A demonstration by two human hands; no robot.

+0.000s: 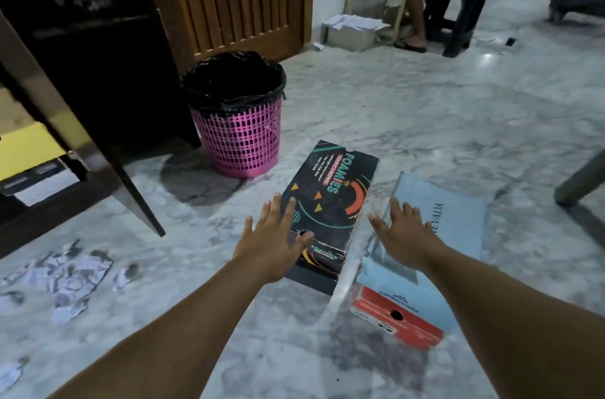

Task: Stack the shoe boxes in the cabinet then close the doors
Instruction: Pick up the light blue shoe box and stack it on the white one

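Apparently nothing is gripped yet: the left hand (pixel 273 238) and right hand (pixel 404 231) are spread open over the black printed cardboard shoe box (pixel 330 199) and pale-blue-lidded shoe box (pixel 438 235), both left on the marble floor (pixel 409 104); the dark wooden cabinet door (pixel 85 123) is seen open.

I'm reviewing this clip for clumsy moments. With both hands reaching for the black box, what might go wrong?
1. The right hand is over the blue box, not the black box, so it may grab the wrong one.
2. The open door juts toward the path and could catch a carried box.
3. The pink bin close by could get knocked.
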